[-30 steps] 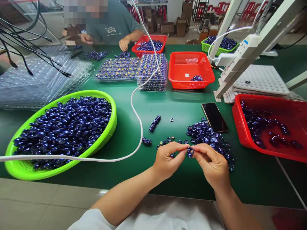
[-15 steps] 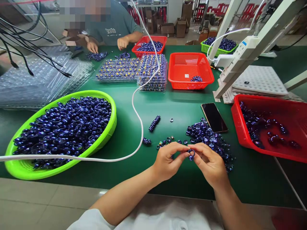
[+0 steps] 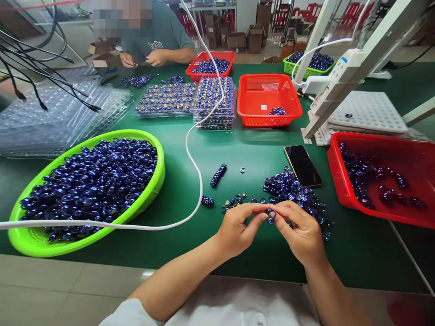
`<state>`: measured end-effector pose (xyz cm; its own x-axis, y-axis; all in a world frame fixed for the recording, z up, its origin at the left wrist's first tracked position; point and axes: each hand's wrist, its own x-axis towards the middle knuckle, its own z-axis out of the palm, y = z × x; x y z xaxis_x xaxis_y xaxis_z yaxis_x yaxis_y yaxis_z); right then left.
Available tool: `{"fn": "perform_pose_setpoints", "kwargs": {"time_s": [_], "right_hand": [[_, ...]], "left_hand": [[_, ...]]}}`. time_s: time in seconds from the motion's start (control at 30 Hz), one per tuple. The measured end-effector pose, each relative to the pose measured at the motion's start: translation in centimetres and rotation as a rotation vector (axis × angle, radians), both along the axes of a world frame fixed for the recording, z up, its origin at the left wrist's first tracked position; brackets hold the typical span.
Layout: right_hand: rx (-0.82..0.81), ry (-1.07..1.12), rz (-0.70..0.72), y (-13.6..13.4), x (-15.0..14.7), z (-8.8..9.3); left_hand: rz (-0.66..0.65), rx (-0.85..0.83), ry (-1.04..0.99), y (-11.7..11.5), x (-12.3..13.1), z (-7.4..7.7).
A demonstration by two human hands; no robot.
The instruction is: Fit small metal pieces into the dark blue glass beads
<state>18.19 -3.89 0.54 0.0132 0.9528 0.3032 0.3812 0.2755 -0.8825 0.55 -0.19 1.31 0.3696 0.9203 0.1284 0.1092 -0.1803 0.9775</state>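
Between the fingertips of both hands is a shiny dark blue ring (image 3: 271, 217), its round bead hanging at the bottom. My left hand (image 3: 238, 228) pinches it from the left, thumb and forefinger closed. From the right, my right hand (image 3: 299, 231) pinches the same ring. Just behind the right hand lies a heap of blue ring pieces (image 3: 288, 185). Several loose rings (image 3: 234, 200) are scattered beyond the left hand, some with gold bits. Two stacked rows of rings, a longer row (image 3: 218, 175) and a shorter row (image 3: 207, 201), lie further left.
A green basket (image 3: 161, 167) full of rings stands left, with a white cable (image 3: 193, 158) across it. A phone (image 3: 303, 165), a red bin (image 3: 343, 190) and a metal post (image 3: 326, 104) are at right. Red basket (image 3: 243, 113) and clear trays (image 3: 166, 99) stand behind. A co-worker (image 3: 159, 36) sits opposite.
My hands stay pinched on the ring, with only slight finger shifts. Across the table, the co-worker's hands have lifted from the pile and drawn closer together.
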Motion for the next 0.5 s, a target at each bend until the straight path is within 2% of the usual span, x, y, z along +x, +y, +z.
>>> {"fn": "perform_pose_setpoints", "kwargs": {"time_s": [0.2, 0.27, 0.37, 0.43, 0.5], "right_hand": [[0.272, -0.335, -0.044, 0.3, -0.2, -0.7], [0.328, -0.416, -0.058, 0.2, -0.3, -1.0], [0.357, -0.46, -0.095, 0.1, -0.6, -1.1], [0.351, -0.441, -0.085, 0.1, -0.6, -0.9], [0.311, -0.384, -0.031, 0.1, -0.7, -0.6]], "left_hand": [[0.007, 0.13, 0.061, 0.1, -0.1, -0.2], [0.019, 0.071, 0.035, 0.2, 0.1, -0.3], [-0.002, -0.245, -0.093, 0.6, 0.2, -0.5], [-0.078, -0.503, -0.221, 1.1, 0.2, -0.7], [-0.158, -0.677, -0.321, 1.5, 0.0, -1.0]]}}
